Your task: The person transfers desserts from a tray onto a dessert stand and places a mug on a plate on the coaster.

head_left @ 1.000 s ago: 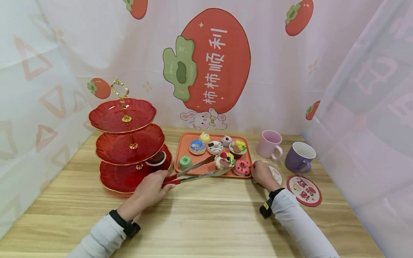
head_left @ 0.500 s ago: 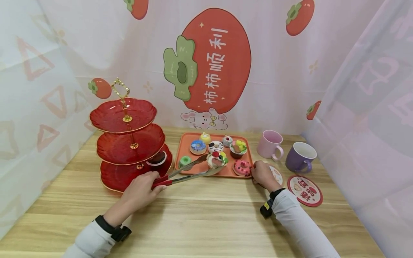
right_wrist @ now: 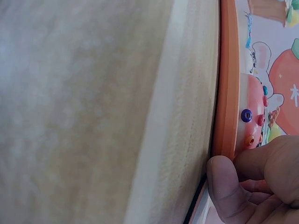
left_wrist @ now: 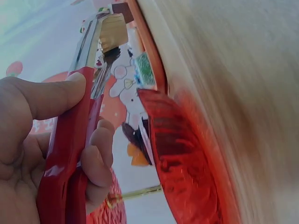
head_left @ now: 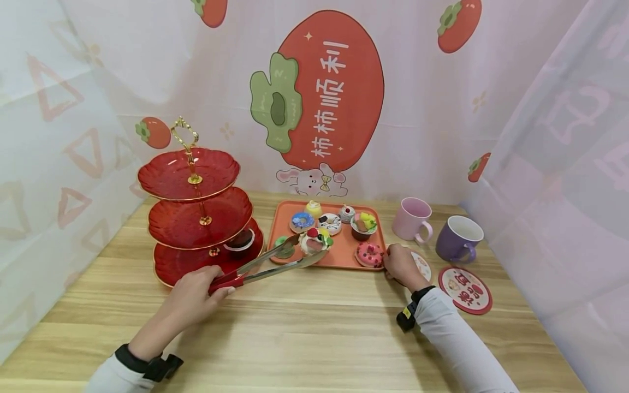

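My left hand (head_left: pixel 194 295) grips red-handled metal tongs (head_left: pixel 227 281), with the thumb and curled fingers round the handles (left_wrist: pixel 65 154) in the left wrist view. Between the tong tips is a cream cake (head_left: pixel 312 243) topped with fruit, over the front left of an orange tray (head_left: pixel 339 257). It partly hides a green ring-shaped cake (head_left: pixel 284 249). My right hand (head_left: pixel 404 267) pinches the tray's front right corner between thumb and finger, beside a pink doughnut (head_left: pixel 369 255). The right wrist view shows the thumb against the tray rim (right_wrist: pixel 228 93).
A red three-tier stand (head_left: pixel 189 218) stands left, with a dark cup-shaped cake (head_left: pixel 239 241) on its bottom tier. Several other toy cakes sit on the tray. A pink mug (head_left: pixel 410 219), a purple mug (head_left: pixel 458 240) and round coasters (head_left: pixel 466 289) are at the right.
My left hand has moved left and toward me, and the tongs have carried the cream cake left across the tray, away from the pink doughnut. My right hand stays at the corner.
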{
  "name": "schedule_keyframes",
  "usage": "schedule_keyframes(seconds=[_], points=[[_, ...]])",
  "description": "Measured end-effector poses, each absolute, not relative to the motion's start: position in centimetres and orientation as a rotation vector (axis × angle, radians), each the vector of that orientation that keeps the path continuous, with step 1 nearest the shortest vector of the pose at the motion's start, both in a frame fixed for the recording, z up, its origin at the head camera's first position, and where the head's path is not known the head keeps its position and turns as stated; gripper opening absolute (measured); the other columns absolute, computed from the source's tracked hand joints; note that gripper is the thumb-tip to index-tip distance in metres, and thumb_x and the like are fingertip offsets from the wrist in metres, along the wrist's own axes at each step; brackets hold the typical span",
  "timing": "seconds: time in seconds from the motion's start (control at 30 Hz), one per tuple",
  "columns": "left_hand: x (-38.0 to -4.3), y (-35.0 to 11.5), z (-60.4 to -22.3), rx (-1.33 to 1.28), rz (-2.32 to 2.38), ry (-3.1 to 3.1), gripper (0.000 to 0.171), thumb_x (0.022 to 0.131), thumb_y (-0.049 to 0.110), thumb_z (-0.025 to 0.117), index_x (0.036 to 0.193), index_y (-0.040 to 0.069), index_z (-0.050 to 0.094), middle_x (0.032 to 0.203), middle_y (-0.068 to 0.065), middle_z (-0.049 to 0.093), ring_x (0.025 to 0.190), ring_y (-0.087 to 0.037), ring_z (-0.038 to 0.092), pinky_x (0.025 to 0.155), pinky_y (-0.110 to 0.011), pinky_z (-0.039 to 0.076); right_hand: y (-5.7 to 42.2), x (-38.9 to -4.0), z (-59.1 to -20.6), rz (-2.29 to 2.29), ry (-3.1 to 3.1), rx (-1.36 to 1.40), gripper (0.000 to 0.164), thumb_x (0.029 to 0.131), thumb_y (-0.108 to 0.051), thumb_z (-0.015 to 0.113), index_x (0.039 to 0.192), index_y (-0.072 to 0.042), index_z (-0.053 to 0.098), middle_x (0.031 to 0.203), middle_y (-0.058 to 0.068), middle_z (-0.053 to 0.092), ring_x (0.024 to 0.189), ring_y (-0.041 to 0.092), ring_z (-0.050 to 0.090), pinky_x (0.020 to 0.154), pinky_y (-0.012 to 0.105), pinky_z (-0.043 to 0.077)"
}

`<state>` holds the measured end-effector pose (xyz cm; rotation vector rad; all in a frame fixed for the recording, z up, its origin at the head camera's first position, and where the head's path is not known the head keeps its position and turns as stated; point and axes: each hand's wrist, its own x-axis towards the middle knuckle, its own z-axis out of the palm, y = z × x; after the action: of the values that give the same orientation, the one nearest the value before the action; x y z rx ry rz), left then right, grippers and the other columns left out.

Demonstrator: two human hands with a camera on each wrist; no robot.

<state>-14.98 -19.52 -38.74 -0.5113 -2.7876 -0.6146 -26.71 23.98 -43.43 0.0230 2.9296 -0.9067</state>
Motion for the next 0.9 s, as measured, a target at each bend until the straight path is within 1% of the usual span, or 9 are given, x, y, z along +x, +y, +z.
schedule_keyframes(seconds=[0.27, 0.47, 0.7, 0.9], points=[[-14.0, -21.2, -38.7, -0.497, -0.634, -2.797, 0.023, 0.075, 0.020, 0.078, 0.081, 0.010, 0.058, 0.071, 0.004, 0.050, 0.062, -0.012, 0.043, 0.055, -0.030, 0.038, 24.0, -26.7, -43.2, -0.918, 2.913, 0.027, 0.012, 0.089, -0.001, 0.049, 0.084, 0.006, 0.057, 0.065, 0.010, 0.058, 0.045, 0.012, 0.058, 0.044, 0.027, 0.046], [-13.6, -22.6, -38.9, -0.492, -0.646, -2.808, 0.023, 0.076, 0.023, 0.078, 0.080, 0.013, 0.058, 0.070, 0.006, 0.049, 0.062, -0.011, 0.043, 0.054, -0.029, 0.037, 24.1, -26.7, -43.2, -0.910, 2.927, 0.003, 0.012, 0.089, 0.000, 0.049, 0.084, 0.006, 0.057, 0.064, 0.010, 0.058, 0.045, 0.012, 0.058, 0.045, 0.028, 0.046], [-12.9, -24.0, -38.9, -0.478, -0.670, -2.813, 0.024, 0.076, 0.022, 0.077, 0.076, 0.017, 0.054, 0.064, 0.009, 0.043, 0.058, -0.010, 0.039, 0.051, -0.027, 0.033, 24.0, -26.7, -43.3, -0.894, 2.932, 0.007, 0.012, 0.089, -0.001, 0.049, 0.083, 0.006, 0.057, 0.064, 0.010, 0.058, 0.044, 0.012, 0.058, 0.045, 0.027, 0.046], [-12.5, -25.3, -38.7, -0.449, -0.695, -2.825, 0.022, 0.076, 0.022, 0.077, 0.077, 0.018, 0.055, 0.063, 0.010, 0.045, 0.057, -0.009, 0.040, 0.051, -0.026, 0.033, 23.9, -26.8, -43.3, -0.913, 2.920, 0.025, 0.012, 0.089, -0.001, 0.049, 0.083, 0.005, 0.057, 0.064, 0.010, 0.058, 0.044, 0.012, 0.058, 0.044, 0.027, 0.046]])
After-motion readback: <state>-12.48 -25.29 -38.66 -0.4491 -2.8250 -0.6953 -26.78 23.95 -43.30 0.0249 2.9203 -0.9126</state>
